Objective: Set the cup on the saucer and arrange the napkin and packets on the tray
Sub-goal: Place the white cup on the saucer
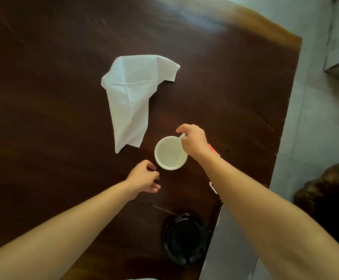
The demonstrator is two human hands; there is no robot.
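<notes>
centre frame, the right hand [193,141] pinches the white cup [169,153] by its handle; the left hand [144,176] hovers beside it, loosely curled, empty; napkin [132,98] above, saucer [185,238] below.

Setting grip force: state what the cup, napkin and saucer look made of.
Cup: probably glazed ceramic or plastic, smooth white, thin rim. Napkin: cloth or paper, matte, sharply creased. Saucer: black, glossy, perhaps glazed ceramic; faint highlights.
</notes>
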